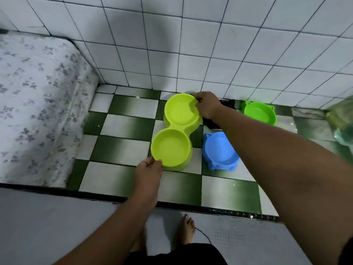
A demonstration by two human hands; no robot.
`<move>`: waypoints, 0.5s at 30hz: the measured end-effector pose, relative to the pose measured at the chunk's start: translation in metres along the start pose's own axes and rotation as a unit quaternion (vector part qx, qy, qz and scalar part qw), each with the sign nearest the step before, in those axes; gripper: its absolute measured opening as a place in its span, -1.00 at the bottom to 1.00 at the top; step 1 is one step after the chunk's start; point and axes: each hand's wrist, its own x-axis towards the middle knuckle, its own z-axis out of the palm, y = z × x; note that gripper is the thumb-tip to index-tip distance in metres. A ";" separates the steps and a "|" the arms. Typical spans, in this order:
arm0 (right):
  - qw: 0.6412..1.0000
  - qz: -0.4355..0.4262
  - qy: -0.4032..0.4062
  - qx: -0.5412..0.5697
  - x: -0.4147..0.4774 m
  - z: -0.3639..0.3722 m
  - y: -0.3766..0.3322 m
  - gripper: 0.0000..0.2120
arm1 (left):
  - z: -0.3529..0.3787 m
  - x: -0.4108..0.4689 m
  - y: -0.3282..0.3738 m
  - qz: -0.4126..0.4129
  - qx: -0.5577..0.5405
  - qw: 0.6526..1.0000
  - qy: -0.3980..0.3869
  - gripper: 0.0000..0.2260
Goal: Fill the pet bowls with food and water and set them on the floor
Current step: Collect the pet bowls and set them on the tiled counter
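A yellow-green double pet bowl (176,131) sits on the green-and-white checked floor (124,127), both of its round dishes dry and holding nothing. My left hand (149,169) pinches the rim of the near dish. My right hand (207,107) grips the rim of the far dish, close to the wall. A blue bowl (219,151) stands just right of the double bowl, under my right forearm. A green bowl (258,112) sits further right by the wall. Both single bowls look to hold nothing.
A floral-covered mattress (38,104) fills the left side. A white tiled wall (210,44) runs behind the bowls. A black cloth (228,104) lies between the double bowl and the green bowl. A dark threshold strip (191,205) borders the checked floor; my bare feet (188,230) stand below it.
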 end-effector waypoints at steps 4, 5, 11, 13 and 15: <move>0.999 -0.042 -0.001 0.006 0.013 0.008 -0.004 -0.63 | 0.012 -0.001 -0.003 -0.002 -0.011 1.000 0.024 -0.75; 0.999 -0.047 -0.001 0.009 0.016 0.010 -0.004 -0.64 | 0.014 -0.001 -0.004 0.000 -0.013 1.000 0.028 -0.79; 0.999 -0.028 -0.029 0.014 0.032 0.023 0.007 -0.62 | 0.023 -0.010 -0.012 0.002 0.005 0.999 0.033 -0.87; 0.999 -0.017 -0.038 0.020 0.036 0.026 0.013 -0.61 | 0.026 -0.013 -0.016 0.004 0.018 0.999 0.033 -0.81; 0.999 -0.014 -0.044 0.024 0.038 0.027 0.016 -0.61 | 0.029 -0.015 -0.018 0.015 0.035 0.999 0.036 -0.77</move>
